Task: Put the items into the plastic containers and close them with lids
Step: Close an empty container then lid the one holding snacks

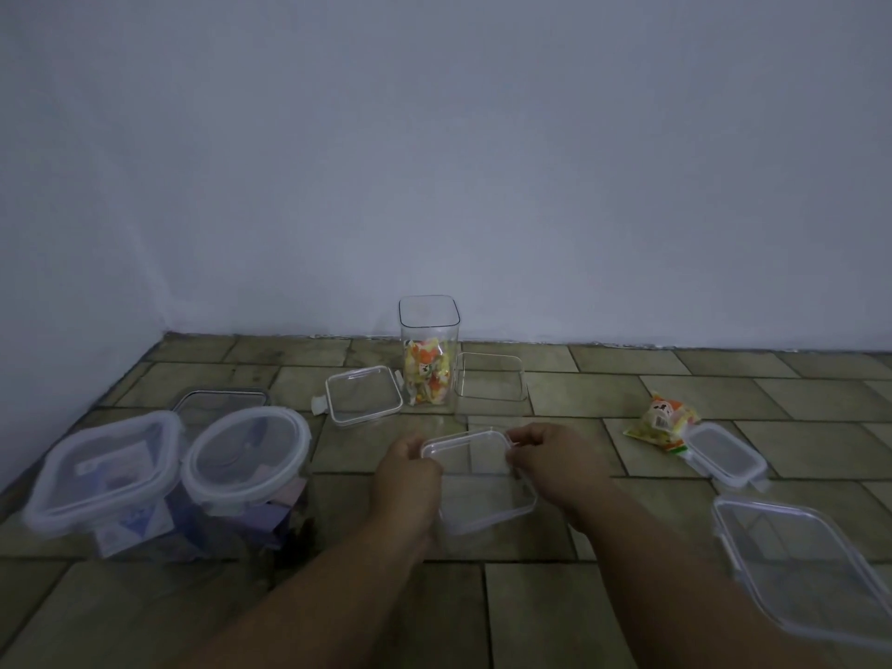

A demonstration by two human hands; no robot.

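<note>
A clear square plastic container (pixel 482 494) stands on the tiled floor in the middle. My left hand (pixel 408 478) grips its left rim and my right hand (pixel 555 468) grips its right rim near the far corner. Behind it stands a tall open clear container (pixel 429 350) holding several yellow-orange snack packets. One more snack packet (pixel 659 420) lies on the floor to the right. A loose square lid (pixel 363 394) lies left of the tall container.
Two lidded containers (pixel 104 468) (pixel 246 458) with bluish contents stand at the left, a dark-rimmed lid (pixel 219 403) behind them. A low clear container (pixel 490 379) sits by the tall one. A small lid (pixel 724 453) and a large lid (pixel 801 567) lie at the right. The wall runs close behind.
</note>
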